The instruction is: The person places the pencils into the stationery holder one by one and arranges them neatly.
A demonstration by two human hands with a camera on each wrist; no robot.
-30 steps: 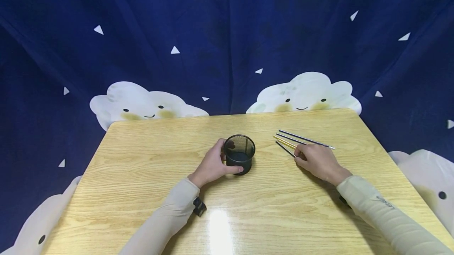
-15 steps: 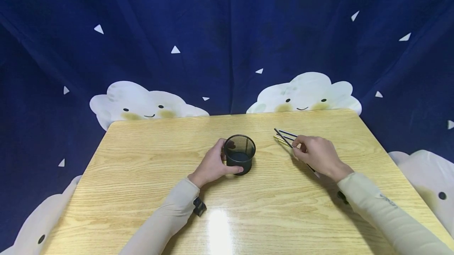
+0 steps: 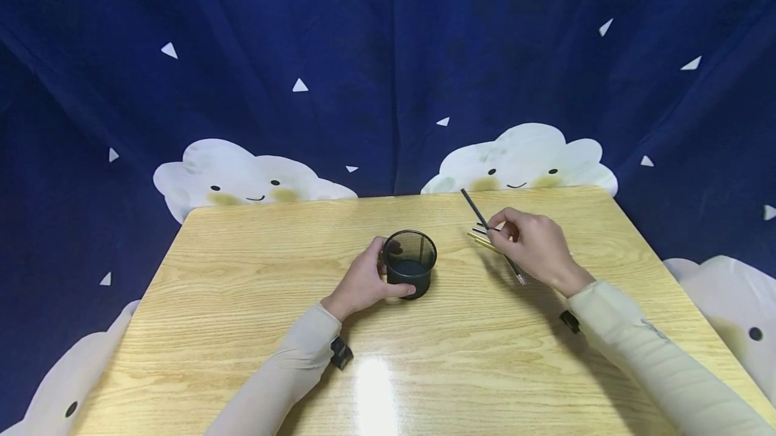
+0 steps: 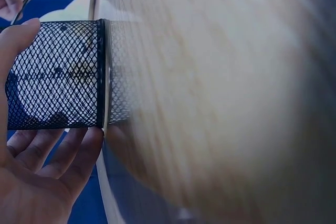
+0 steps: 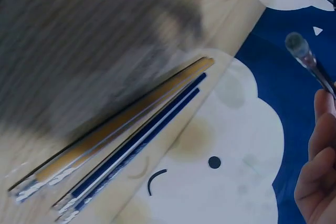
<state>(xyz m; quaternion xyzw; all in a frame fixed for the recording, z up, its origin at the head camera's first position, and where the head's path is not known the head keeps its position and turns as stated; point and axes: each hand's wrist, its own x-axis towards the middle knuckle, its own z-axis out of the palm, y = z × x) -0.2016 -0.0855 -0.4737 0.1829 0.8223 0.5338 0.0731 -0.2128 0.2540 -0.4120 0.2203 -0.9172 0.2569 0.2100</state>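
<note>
My left hand holds a black mesh pen cup upright on the table, its thumb across the near side. In the left wrist view the fingers lie along the wall of the cup, and no pencil shows inside it. Between thumb and fingers, my right hand pinches a black pencil, slanted above the table. The metal-banded end of that pencil points down toward me. Yellow pencils and dark blue pencils lie side by side on the table, partly behind the right hand in the head view.
The wooden table has a glare spot near its front edge. Behind it hangs a dark blue curtain with white clouds and triangles. A small black device sits at the left wrist.
My right hand has picked the black pencil up from beside the others and raised it, moving slightly left and away from me. The left hand and pen cup stay put.
</note>
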